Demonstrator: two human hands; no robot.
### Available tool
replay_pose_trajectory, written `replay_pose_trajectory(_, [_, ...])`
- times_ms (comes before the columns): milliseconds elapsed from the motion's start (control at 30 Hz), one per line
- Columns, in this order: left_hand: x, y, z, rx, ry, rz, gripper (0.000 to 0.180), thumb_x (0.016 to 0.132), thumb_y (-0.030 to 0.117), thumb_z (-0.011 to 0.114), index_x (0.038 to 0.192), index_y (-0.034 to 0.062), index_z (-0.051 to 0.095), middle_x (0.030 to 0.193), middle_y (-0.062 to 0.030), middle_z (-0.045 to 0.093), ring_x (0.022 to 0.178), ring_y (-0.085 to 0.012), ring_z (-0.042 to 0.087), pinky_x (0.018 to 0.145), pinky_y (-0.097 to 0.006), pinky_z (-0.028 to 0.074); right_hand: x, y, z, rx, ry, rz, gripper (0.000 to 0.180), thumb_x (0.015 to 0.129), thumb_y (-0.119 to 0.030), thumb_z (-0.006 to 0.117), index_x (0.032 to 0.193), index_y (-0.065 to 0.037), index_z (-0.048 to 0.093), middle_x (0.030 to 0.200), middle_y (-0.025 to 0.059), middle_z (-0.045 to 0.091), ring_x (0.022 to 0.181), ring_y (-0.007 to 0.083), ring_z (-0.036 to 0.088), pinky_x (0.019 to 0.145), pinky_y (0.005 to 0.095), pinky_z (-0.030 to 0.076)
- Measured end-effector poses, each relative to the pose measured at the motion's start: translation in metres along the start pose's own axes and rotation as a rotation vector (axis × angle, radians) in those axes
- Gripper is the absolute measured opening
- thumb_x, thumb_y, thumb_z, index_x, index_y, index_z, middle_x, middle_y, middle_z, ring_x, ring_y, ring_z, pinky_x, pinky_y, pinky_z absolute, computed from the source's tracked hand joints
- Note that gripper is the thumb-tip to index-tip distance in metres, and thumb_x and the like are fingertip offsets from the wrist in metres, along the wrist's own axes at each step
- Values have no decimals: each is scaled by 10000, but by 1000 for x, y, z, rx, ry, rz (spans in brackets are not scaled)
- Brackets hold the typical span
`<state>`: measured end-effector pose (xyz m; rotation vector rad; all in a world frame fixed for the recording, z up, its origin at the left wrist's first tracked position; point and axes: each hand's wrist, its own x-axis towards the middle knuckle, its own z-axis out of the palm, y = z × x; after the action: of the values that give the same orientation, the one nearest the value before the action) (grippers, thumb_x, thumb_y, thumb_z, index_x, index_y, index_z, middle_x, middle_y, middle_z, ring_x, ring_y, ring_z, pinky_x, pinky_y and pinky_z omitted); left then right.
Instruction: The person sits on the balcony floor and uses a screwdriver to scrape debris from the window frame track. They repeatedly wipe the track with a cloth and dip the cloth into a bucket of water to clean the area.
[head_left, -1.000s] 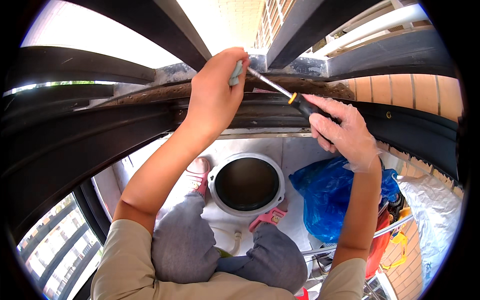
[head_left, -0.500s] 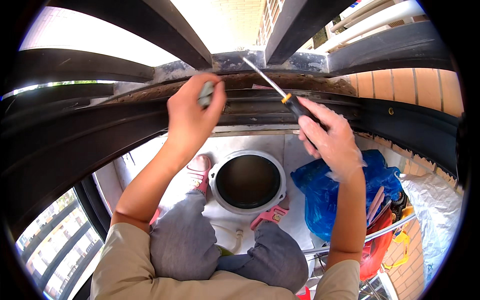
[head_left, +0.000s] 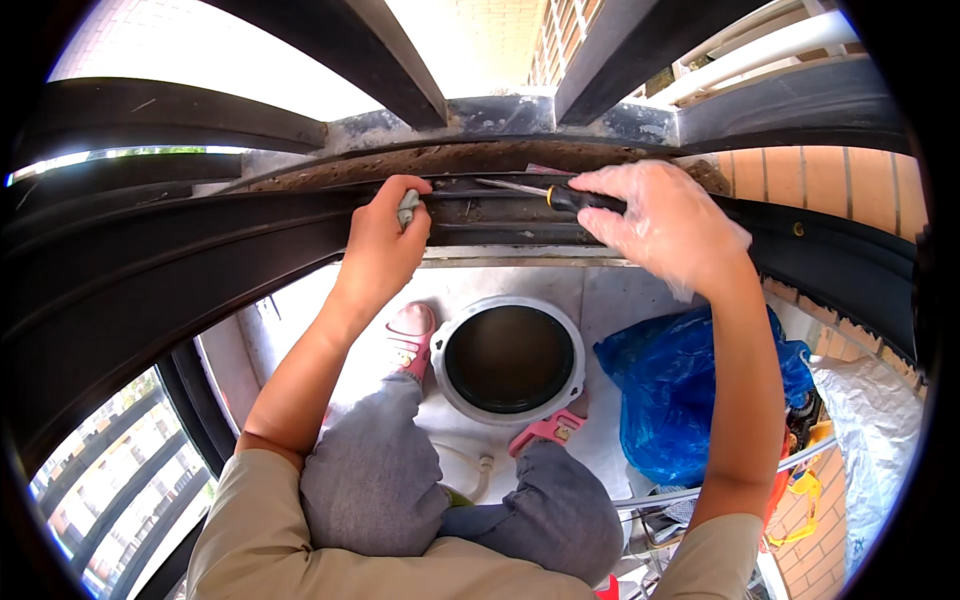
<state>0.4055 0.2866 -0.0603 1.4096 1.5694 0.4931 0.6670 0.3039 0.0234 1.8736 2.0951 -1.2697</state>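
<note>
My right hand [head_left: 665,222], in a thin clear plastic glove, grips the black handle of a screwdriver [head_left: 583,200] with a yellow collar. Its metal shaft points left and lies low over the dark window track [head_left: 490,212]; whether the tip touches cannot be told. Bare and closed, my left hand [head_left: 385,240] pinches a small grey-green crumpled wad [head_left: 408,206], perhaps cloth, at the same track, left of the screwdriver tip. Brown dirt [head_left: 440,160] lines the ledge just beyond the track.
Dark metal bars [head_left: 640,60] rise beyond the ledge. Below, a round pale-rimmed bucket [head_left: 452,388] of murky water stands between my feet in pink sandals [head_left: 548,432]. A blue plastic bag [head_left: 655,400] and a white sack [head_left: 865,410] lie to the right.
My right hand has swung the screwdriver down from pointing up and away to nearly level over the track. My left hand has lowered slightly with the wad. The view has shifted a little.
</note>
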Motion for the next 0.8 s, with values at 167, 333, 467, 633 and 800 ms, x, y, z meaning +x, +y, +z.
replay_pose_trajectory(167, [3,-5,-3,61,-52,-23,192,903,70,499,1079,32,564,652,-37,546,494,-71,504,461,-251,411,25,-4,-4,-52,-128,20,378,901,-297,576,1240,-131,597,1099,165,650,1033,314,604,940,373,452])
replay_pose_trajectory(333, [8,-4,-8,4,-98,-49,206,866,56,502,1060,27,562,616,-64,549,482,-107,521,483,-278,424,34,5,10,9,-171,5,400,902,-317,571,1270,-159,576,1182,152,617,1092,306,574,966,371,430])
replay_pose_trajectory(467, [10,-5,-10,-11,-107,-50,204,849,51,504,1041,24,568,605,-76,555,492,-127,551,492,-293,433,35,4,16,60,-167,31,398,891,-302,599,1246,-123,590,1180,147,618,1021,283,601,933,351,445])
replay_pose_trajectory(633, [10,-8,-9,22,-29,-32,196,846,51,517,1033,19,569,599,-93,545,498,-121,502,513,-286,421,41,-6,-1,100,-349,183,441,905,-331,573,1312,-165,536,925,84,660,800,177,627,745,302,519])
replay_pose_trajectory(800, [11,-13,-10,103,-35,36,169,886,66,511,1034,23,580,637,-28,536,500,-68,502,471,-245,411,56,-3,-10,289,-394,205,405,912,-237,581,1280,-72,550,693,43,570,529,96,482,458,241,408])
